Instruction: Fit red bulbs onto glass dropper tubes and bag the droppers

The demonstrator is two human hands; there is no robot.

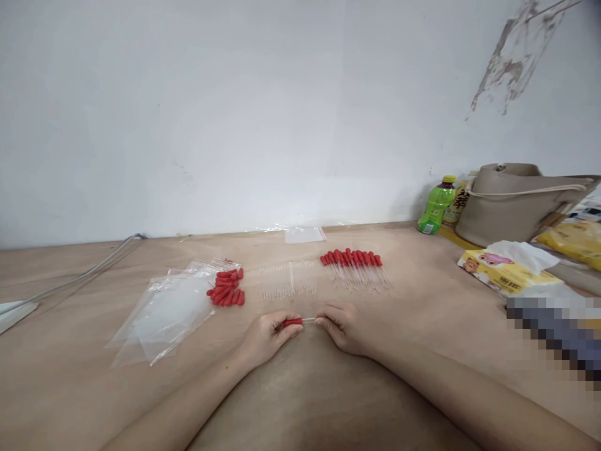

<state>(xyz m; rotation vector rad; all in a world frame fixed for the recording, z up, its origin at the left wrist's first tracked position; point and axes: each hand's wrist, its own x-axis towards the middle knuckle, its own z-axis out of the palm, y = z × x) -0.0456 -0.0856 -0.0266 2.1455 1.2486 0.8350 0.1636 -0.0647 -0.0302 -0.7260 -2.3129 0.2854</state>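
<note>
Near the table's front, my left hand (271, 332) is closed on a red rubber dropper bulb (293, 322). My right hand (342, 324) pinches a thin glass dropper tube (308, 320), whose left end meets the bulb's mouth; how far it sits inside is hidden. Beyond my hands lies a row of bare glass tubes (288, 280). Loose red bulbs (228, 293) are heaped to its left. On the right, several droppers (354, 266) lie side by side, red bulbs at the far end and glass tips toward me.
Clear plastic bags (164, 313) lie at left, partly under the bulb heap. A grey cable (94, 269) runs along the far left. At right are a green bottle (434, 207), a beige bag (507, 203) and a yellow tissue pack (511, 272). A white wall (235, 125) stands behind.
</note>
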